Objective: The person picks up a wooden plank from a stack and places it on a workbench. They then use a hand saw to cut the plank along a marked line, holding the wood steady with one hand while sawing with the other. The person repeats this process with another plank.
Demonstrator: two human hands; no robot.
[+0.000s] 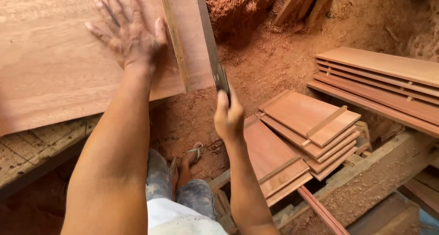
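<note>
With the left hand (pixel 130 40) pressed flat, fingers spread, on the wooden board (pixel 59 65) lying on the surface (pixel 27 152), the right hand (pixel 228 118), fingers clamped on a handsaw (pixel 211 45), has its blade at the board's edge, the cut apparently only partway.

No packages, labels, signs or screens show anywhere in this view. From twelve o'clock round to six o'clock there is only bare wood and red sawdust, none of it printed, wrapped or marked.
</note>
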